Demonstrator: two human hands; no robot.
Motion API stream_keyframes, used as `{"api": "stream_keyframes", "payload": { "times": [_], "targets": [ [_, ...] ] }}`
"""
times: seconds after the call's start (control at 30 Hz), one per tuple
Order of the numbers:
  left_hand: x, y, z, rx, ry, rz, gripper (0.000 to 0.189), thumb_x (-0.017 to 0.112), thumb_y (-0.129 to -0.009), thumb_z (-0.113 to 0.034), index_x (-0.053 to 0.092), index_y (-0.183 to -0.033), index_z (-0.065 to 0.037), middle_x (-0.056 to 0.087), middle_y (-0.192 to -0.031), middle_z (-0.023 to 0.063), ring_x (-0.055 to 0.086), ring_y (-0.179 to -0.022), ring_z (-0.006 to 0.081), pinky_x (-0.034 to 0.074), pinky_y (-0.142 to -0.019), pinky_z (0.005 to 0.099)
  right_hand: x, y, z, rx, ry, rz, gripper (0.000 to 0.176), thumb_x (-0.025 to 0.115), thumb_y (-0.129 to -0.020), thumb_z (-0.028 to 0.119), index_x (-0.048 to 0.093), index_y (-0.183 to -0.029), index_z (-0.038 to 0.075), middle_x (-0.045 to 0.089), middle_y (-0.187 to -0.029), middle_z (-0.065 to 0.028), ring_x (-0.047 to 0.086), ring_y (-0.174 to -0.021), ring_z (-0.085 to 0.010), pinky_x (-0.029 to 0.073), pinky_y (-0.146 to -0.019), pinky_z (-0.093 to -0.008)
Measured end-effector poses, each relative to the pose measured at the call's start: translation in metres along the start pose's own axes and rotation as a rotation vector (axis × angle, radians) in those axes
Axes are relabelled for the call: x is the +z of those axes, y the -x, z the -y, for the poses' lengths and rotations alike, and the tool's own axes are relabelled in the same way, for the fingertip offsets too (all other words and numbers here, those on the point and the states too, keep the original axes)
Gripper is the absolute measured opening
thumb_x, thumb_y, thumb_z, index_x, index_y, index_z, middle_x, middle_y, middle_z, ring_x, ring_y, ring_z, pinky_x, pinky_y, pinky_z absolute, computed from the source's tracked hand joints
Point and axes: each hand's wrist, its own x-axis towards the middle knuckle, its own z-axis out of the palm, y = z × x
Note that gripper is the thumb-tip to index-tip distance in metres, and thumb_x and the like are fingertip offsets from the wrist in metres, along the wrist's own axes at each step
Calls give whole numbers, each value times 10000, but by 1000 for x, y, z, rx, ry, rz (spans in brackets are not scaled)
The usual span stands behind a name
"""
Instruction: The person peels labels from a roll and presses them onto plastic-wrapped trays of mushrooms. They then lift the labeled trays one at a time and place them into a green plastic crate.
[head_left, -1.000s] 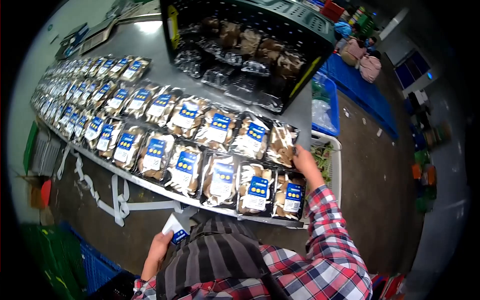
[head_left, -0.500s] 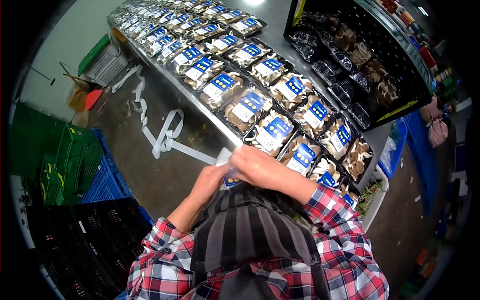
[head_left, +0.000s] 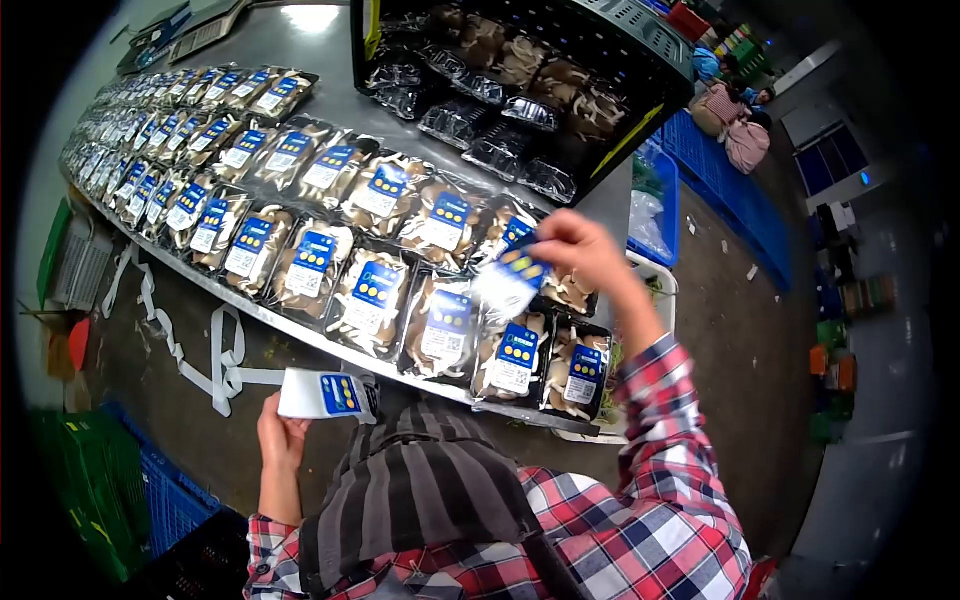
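Observation:
My left hand [head_left: 283, 440] is closed around a roll of labels [head_left: 318, 395] in front of the table's near edge, with a blue-and-white label showing on it. From the roll, a pale backing strip [head_left: 262, 377] trails left to the floor. Over the packs at the right end, my right hand [head_left: 580, 248] pinches the top of a slightly blurred blue-and-white label [head_left: 512, 280]. Below and beside that label lie film-wrapped trays of mushrooms [head_left: 445, 325], most with the same kind of label. An unlabelled-looking mushroom tray [head_left: 570, 290] sits partly hidden behind my right wrist.
Rows of mushroom trays cover the metal table [head_left: 300, 45] toward the left. A black crate [head_left: 600, 190] with more wrapped trays stands at the back. Beyond the right end are a white basket [head_left: 655, 280] and blue bin [head_left: 665, 190]. People [head_left: 745, 140] sit farther off.
My hands have parted: the right one has moved out over the trays with a label, while the left stays low with the roll. The view has swung to the right.

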Motion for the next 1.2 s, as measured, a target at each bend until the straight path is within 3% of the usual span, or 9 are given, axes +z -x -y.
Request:
{"api": "stream_keyframes", "payload": {
  "times": [0.27,0.4,0.47,0.57,0.67,0.73,0.83,1.0,1.2],
  "targets": [
    [22,36,4,-72,-185,97,297,543,-840,-198,543,-995,56,605,-933,115,602,-843,210,486,-743,334,-112,-27,-127,222,14,146,153,669,-795,145,532,-764,85,501,-591,38,435,-465,-46,330,-409,-196],
    [31,54,13,-209,-337,121,307,569,-836,-219,568,-948,67,611,-907,109,595,-803,200,473,-728,317,-90,-51,-206,-3,370,122,258,726,-723,218,565,-873,83,588,-710,-10,556,-660,-125,430,-561,-272],
    [29,60,20,-244,-347,156,371,589,-843,-267,557,-994,71,614,-926,117,599,-829,205,477,-750,325,-80,-46,-178,-39,728,-22,406,747,-677,326,551,-929,75,624,-787,-110,594,-726,-257,444,-619,-339],
    [39,80,13,-364,-372,219,464,600,-843,-303,516,-1101,74,607,-1011,125,585,-921,207,453,-843,320,-75,-68,-160,-44,711,-383,352,710,-722,307,548,-916,61,604,-741,-111,587,-646,-292,448,-581,-376],
    [22,80,28,-408,-347,292,471,606,-839,-257,476,-1179,43,579,-1102,109,559,-992,196,423,-889,303,-57,-108,-142,-356,854,-498,373,680,-721,189,524,-1036,66,569,-963,-137,550,-891,-288,459,-732,-367],
    [33,90,25,-417,-381,281,466,610,-836,-227,463,-1199,26,572,-1119,98,553,-1002,188,421,-890,299,-40,-140,-149,-289,1135,-446,710,690,-689,164,347,-1309,129,401,-1279,-189,405,-1142,-383,403,-907,-421],
    [29,98,25,-437,-366,279,446,598,-843,-153,443,-1224,19,566,-1126,82,542,-1001,158,412,-889,283,-34,-175,-170,-146,1348,-405,733,596,-706,75,302,-1357,237,329,-1351,-208,356,-1167,-477,372,-910,-508],
    [-3,98,38,-386,-476,299,442,581,-854,-120,441,-1254,2,528,-1160,39,469,-1062,122,339,-939,251,-63,-199,-144,-135,1393,-211,656,554,-699,42,372,-1303,222,443,-1216,-177,459,-1054,-435,486,-740,-461],
    [-21,86,42,-445,-406,289,448,566,-864,-139,434,-1269,-3,515,-1159,24,449,-1041,102,329,-925,241,-95,-163,-16,-375,809,-525,341,548,-691,100,596,-1027,63,631,-852,-189,607,-783,-350,489,-705,-388]
  ]
}}
